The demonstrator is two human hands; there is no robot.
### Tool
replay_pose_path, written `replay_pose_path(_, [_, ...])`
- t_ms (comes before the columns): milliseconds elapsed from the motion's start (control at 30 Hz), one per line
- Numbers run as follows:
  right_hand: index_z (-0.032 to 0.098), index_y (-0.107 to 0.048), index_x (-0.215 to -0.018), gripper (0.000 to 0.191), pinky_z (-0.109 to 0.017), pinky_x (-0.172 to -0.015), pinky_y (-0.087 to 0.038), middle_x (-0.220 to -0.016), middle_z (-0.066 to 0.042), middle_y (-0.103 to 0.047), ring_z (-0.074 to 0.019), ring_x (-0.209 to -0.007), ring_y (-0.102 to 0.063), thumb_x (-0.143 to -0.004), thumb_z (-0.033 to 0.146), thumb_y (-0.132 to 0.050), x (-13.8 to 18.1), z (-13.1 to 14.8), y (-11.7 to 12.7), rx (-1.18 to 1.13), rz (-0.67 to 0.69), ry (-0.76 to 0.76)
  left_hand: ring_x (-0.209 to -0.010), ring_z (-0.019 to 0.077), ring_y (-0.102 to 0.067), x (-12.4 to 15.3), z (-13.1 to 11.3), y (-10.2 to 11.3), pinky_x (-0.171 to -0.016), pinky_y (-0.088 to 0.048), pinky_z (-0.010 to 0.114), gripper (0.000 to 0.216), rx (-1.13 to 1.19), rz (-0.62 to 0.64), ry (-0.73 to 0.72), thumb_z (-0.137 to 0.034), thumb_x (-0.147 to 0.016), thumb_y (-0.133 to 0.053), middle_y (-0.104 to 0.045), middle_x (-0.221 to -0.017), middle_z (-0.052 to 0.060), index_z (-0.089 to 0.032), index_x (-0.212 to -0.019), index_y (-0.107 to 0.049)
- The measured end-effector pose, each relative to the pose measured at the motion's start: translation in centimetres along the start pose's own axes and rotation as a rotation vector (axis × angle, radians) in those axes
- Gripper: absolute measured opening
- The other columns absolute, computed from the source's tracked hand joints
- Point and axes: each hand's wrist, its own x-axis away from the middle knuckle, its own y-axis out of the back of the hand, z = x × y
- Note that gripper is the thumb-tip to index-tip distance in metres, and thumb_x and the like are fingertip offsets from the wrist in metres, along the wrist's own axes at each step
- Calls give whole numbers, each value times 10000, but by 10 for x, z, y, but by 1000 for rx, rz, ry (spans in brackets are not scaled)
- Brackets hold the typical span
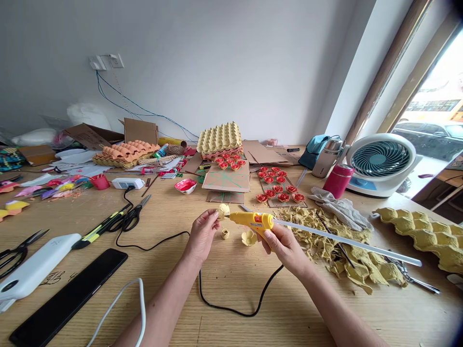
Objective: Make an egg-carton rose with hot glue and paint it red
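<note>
Between the thumb and fingers of my left hand (203, 231) is a small yellow egg-carton petal piece (224, 210). My right hand (284, 243) is wrapped round the handle of a yellow hot glue gun (251, 220). Its nozzle points left and meets or nearly touches the petal piece. A long clear glue stick (347, 241) sticks out of the gun's back end. Below the gun, a small rolled yellow carton bud (225, 233) and an open yellow carton flower (249, 237) lie on the wooden table (173, 289).
Torn yellow carton scraps (325, 236) are heaped to the right, by an egg tray (423, 236) and a fan (383, 164). Red carton flowers (280, 188) sit on cardboard ahead. Black scissors (130, 217), a power bank (39, 265) and a phone (68, 299) lie left. The gun's black cord (238, 314) loops between my arms.
</note>
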Motion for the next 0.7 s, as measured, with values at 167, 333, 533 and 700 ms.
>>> replay_pose_path(167, [207, -554, -748, 546, -308, -590, -375, -568, 16, -516, -150, -556, -454, -995, 675, -421, -1, -1, 1, -13, -23, -5, -642, 93, -541, -1, 2, 1, -648, -434, 229, 254, 0, -1, 2, -280, -592, -903, -705, -749, 6, -164, -740, -734])
replay_pose_path(333, [199, -569, -782, 555, -301, -569, -355, -552, 23, -516, -142, -528, -445, -988, 692, -420, -2, -1, 2, -33, -31, -17, -675, 100, -568, -2, 2, 2, -647, -440, 222, 263, 21, 6, 12, -279, -580, -911, -724, -782, 14, -164, -742, -739])
replay_pose_path(533, [200, -566, -770, 553, -297, -565, -347, -550, 21, -517, -141, -531, -441, -989, 687, -422, -2, -2, 2, -11, -40, -30, -676, 104, -584, -2, 1, 3, -652, -454, 232, 296, 69, -17, 32, -293, -557, -920, -734, -795, 14, -169, -751, -735])
replay_pose_path(700, [206, -541, -729, 546, -302, -583, -353, -550, 19, -509, -145, -553, -443, -985, 678, -445, -1, -1, 2, -38, -19, -27, -653, 89, -569, -2, 0, 2, -638, -452, 227, 339, 99, -31, 42, -304, -533, -939, -737, -803, 7, -168, -763, -730])
